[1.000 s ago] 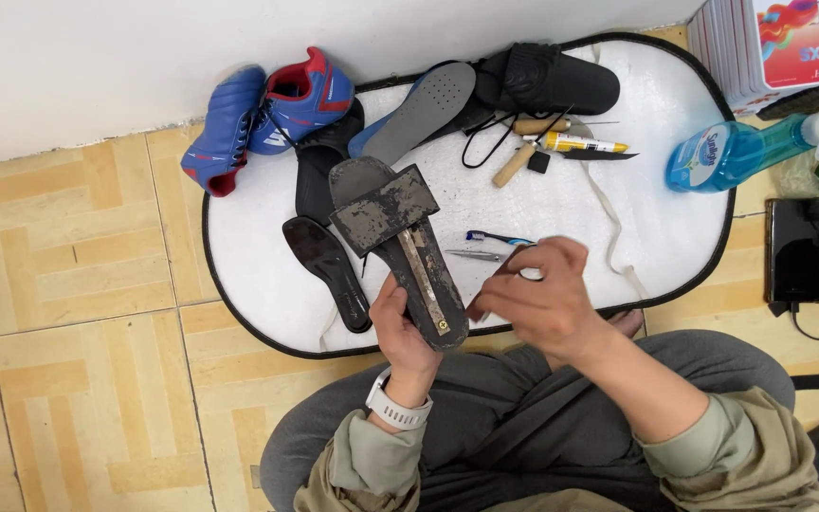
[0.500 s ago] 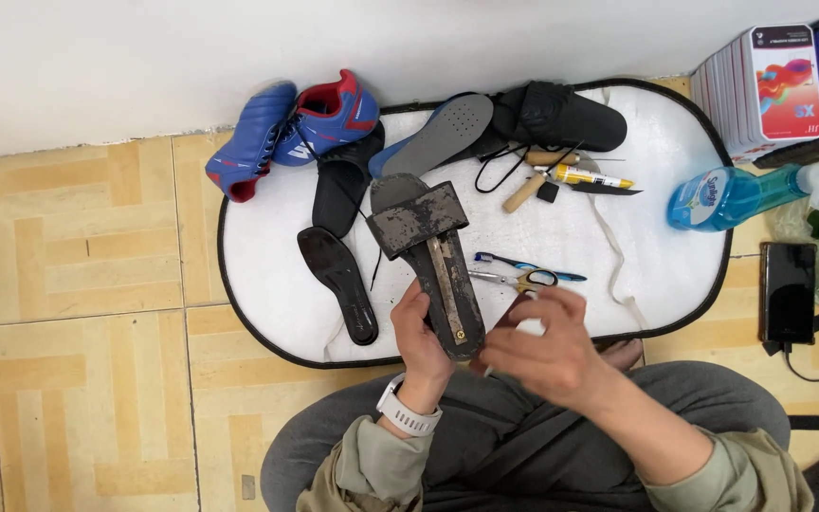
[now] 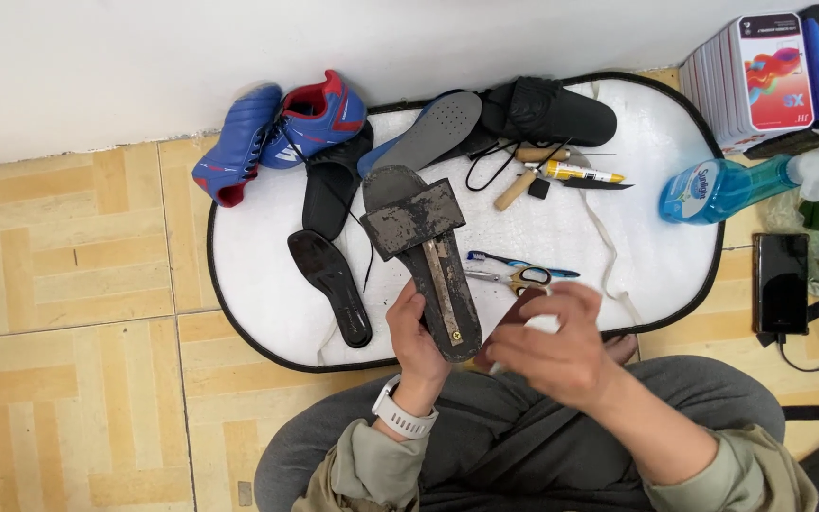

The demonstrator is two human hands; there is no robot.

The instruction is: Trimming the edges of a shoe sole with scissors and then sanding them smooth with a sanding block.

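The left hand (image 3: 419,332) holds a worn sandal (image 3: 426,248) by its heel end, with the fingers closed around the edge. The sandal is lifted above the white mat (image 3: 656,237) and its toe points away from the person, towards the wall. It has a broad dark strap across the front, and a long pale strip runs down the middle of its footbed.

The right hand (image 3: 547,346) is just beside the heel of the sandal. Its fingers are curled around a small dark brownish piece (image 3: 507,327), and something white shows between the fingers, but I cannot tell what it is. A white watch (image 3: 398,414) sits on the left wrist.

On the mat, near the right hand, lie a pair of scissors (image 3: 514,278) and a blue toothbrush (image 3: 514,261). A black insole (image 3: 331,284) lies to the left of the sandal, and a grey insole (image 3: 433,128) lies further away, next to a black shoe (image 3: 547,109). A wooden-handled tool (image 3: 516,188) and a yellow-and-white tube (image 3: 580,173) are near the middle of the mat. Two blue and red sports shoes (image 3: 277,133) rest at the far left edge of the mat, partly on the tiled floor (image 3: 59,284). A blue spray bottle (image 3: 722,187) lies at the right edge of the mat, and a black phone (image 3: 781,283) is on the floor beyond it.
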